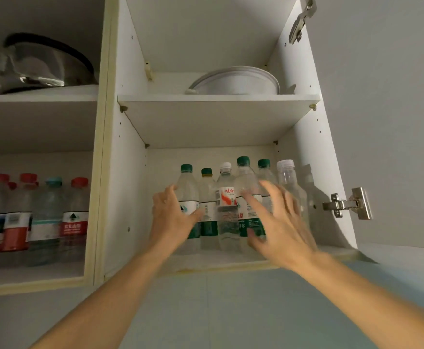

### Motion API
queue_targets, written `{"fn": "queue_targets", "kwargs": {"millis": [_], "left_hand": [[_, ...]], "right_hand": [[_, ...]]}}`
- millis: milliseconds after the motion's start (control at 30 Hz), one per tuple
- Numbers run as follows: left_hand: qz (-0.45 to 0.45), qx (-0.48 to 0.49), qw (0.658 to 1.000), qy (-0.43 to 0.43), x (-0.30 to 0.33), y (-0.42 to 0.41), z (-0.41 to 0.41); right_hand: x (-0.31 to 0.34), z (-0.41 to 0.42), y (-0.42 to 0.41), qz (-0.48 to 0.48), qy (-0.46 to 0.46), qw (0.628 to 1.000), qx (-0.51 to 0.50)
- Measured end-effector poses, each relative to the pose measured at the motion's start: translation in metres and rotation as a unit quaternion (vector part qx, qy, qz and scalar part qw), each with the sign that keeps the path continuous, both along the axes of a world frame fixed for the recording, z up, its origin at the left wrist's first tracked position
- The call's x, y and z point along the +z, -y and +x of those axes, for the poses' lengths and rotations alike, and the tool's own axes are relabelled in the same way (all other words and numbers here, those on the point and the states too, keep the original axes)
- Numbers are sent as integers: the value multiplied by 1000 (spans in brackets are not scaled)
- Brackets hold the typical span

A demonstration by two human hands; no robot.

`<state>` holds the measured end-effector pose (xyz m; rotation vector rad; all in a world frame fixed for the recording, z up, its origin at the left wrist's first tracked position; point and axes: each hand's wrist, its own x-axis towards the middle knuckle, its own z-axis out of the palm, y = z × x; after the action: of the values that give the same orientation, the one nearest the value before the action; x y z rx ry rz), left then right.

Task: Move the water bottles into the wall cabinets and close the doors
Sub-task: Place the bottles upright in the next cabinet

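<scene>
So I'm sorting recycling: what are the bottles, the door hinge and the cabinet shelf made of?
Bottles: clear glossy plastic, see-through walls. Door hinge: shiny silver metal. Cabinet shelf: matte white board, probably laminated.

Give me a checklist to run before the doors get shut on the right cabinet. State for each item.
1. Clear plastic water bottles on the lower shelf of the right white cabinet, such as the green-capped bottle and the white-capped bottle with the red label, standing upright: ok.
2. Bottles set back from the shelf's front edge: ok, bare shelf shows in front of them.
3. Left hand clear of the cabinet: not ok, it touches the green-capped bottle.
4. Right hand clear: not ok, it is spread in front of the bottles; blurred, so contact cannot be told.
5. Metal door hinge unobstructed: ok.
6. Right door itself: cannot tell, mostly out of view.
</scene>
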<state>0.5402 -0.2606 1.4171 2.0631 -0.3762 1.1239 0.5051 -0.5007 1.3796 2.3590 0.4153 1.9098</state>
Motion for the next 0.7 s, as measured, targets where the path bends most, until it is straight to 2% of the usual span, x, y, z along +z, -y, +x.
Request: {"fn": "queue_targets", "kwargs": {"millis": [67, 167, 267, 400, 700], "left_hand": [[-10, 11, 999, -46, 1, -3, 18], [-24, 4, 997, -68, -1, 4, 41], [3, -7, 997, -71, -3, 5, 54], [-4, -46, 997, -67, -5, 0, 60], [-2, -37, 997, -60, -11, -5, 66]], "right_hand": [[13, 8, -12, -106, -25, 994, -20], [31, 21, -28, -246, -25, 967, -58], [42, 36, -37, -328, -54, 934, -135], [49, 49, -35, -358, -79, 915, -169], [45, 55, -22, -385, -62, 902, -186]]}}
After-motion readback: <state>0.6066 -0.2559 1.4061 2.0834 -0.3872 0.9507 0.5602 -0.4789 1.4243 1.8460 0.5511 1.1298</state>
